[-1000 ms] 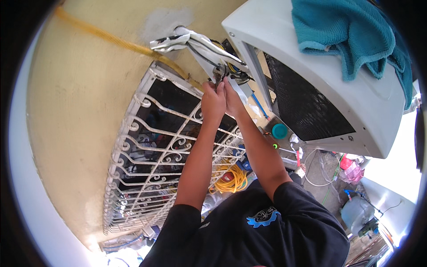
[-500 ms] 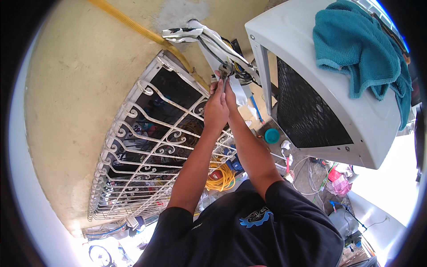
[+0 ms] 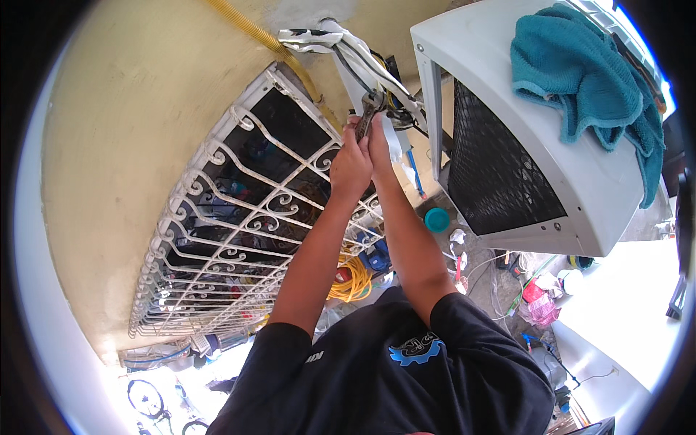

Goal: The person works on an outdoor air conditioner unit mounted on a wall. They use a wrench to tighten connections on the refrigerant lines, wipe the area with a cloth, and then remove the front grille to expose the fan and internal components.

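Both my arms reach up to the pipework beside the wall. An adjustable wrench [image 3: 368,116] is in my left hand [image 3: 351,165], its fingers closed around the handle. The jaws point up at the lower end of the white-wrapped pipes [image 3: 353,52], where dark cables bunch together; whether they grip a fitting cannot be made out. My right hand [image 3: 379,148] is closed right against the wrench, thumb alongside it. Its other fingers are hidden, so what they hold is unclear.
A white outdoor air-conditioner unit [image 3: 500,123] stands close on the right, with a teal towel [image 3: 580,72] draped over it. A white window grille [image 3: 239,210] juts out at left, under a yellow corrugated hose [image 3: 250,27]. Below lie a coiled yellow hose [image 3: 353,281] and a round teal container [image 3: 437,220].
The wrench has tilted, its head leaning further right, and more of its handle shows between my hands. My view has shifted slightly, and both hands stay at the pipes.
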Tool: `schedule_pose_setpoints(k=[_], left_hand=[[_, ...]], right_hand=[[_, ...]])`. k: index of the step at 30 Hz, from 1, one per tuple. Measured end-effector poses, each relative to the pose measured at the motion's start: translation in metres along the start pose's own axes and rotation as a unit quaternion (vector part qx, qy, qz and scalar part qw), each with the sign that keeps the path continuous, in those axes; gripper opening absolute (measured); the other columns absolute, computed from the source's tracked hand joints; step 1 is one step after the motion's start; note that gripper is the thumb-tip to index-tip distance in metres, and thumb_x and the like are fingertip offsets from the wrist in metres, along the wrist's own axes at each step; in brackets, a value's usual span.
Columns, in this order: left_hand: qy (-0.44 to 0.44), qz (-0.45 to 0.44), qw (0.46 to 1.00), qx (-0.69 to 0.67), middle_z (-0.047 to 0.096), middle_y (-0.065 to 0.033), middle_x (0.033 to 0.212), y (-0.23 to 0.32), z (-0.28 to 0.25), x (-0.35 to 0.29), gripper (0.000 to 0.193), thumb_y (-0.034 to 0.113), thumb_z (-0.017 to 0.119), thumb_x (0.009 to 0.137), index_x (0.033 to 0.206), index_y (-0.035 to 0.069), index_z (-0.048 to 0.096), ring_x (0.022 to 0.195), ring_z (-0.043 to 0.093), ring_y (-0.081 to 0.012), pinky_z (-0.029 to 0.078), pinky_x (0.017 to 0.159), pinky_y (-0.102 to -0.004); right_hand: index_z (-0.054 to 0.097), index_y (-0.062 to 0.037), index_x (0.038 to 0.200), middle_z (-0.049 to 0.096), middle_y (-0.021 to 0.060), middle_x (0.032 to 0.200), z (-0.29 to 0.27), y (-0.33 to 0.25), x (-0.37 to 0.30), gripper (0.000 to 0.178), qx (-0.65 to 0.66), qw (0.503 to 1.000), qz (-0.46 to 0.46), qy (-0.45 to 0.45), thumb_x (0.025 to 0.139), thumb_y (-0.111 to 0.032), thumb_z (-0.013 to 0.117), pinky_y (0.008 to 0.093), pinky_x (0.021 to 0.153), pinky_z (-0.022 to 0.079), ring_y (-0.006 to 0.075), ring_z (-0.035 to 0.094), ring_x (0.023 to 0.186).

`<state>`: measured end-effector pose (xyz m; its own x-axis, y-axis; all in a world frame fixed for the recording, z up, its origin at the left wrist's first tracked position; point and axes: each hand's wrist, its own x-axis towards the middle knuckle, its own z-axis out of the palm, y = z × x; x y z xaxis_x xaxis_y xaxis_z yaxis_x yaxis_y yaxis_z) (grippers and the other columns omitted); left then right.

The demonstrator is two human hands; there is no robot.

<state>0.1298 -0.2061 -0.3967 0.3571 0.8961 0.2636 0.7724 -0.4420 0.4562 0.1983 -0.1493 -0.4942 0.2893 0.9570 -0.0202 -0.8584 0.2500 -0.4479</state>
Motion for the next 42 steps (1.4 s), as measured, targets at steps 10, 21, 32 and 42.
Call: schedule_pose_setpoints(k=[10, 21, 32, 42], left_hand=[[-0.033, 0.010, 0.998, 0.051, 0.071, -0.0278, 0.097, -0.003, -0.004, -0.002, 0.033, 0.032, 0.039, 0.109, 0.131, 0.011, 0.053, 0.093, 0.069, -0.0497, 0.051, 0.080, -0.0617], [-0.057, 0.013, 0.995, 0.087, 0.071, -0.0271, 0.101, -0.003, -0.008, -0.002, 0.032, 0.031, 0.037, 0.108, 0.124, 0.009, 0.054, 0.095, 0.068, -0.0493, 0.052, 0.083, -0.0605], [-0.055, 0.031, 0.994, 0.088, 0.070, -0.0277, 0.100, -0.011, -0.004, 0.001, 0.026, 0.028, 0.040, 0.106, 0.120, 0.009, 0.051, 0.091, 0.069, -0.0503, 0.054, 0.081, -0.0609], [-0.052, 0.035, 0.994, 0.089, 0.069, -0.0266, 0.093, -0.017, 0.000, 0.002, 0.025, 0.030, 0.041, 0.107, 0.112, 0.008, 0.052, 0.088, 0.068, -0.0499, 0.051, 0.079, -0.0613]], right_hand=[[0.066, -0.0074, 0.100, 0.059, 0.0007, 0.077, 0.005, -0.007, -0.001, 0.062, -0.042, 0.997, 0.028, 0.053, 0.105, -0.066, 0.046, 0.0280, 0.063, 0.047, 0.0126, 0.055, 0.066], [0.059, -0.0091, 0.092, 0.055, 0.0018, 0.070, -0.003, 0.001, 0.009, 0.063, 0.011, 0.999, 0.025, 0.038, 0.100, -0.070, 0.051, 0.0303, 0.059, 0.047, 0.0160, 0.055, 0.063], [0.060, -0.0102, 0.087, 0.056, 0.0022, 0.071, 0.003, 0.002, 0.006, 0.063, -0.025, 0.997, -0.003, 0.073, 0.098, -0.072, 0.052, 0.0298, 0.060, 0.046, 0.0153, 0.055, 0.064], [0.068, -0.0016, 0.106, 0.062, 0.0048, 0.088, 0.002, 0.000, 0.005, 0.068, -0.053, 0.994, 0.008, 0.092, 0.103, -0.067, 0.050, 0.0310, 0.070, 0.048, 0.0133, 0.056, 0.078]])
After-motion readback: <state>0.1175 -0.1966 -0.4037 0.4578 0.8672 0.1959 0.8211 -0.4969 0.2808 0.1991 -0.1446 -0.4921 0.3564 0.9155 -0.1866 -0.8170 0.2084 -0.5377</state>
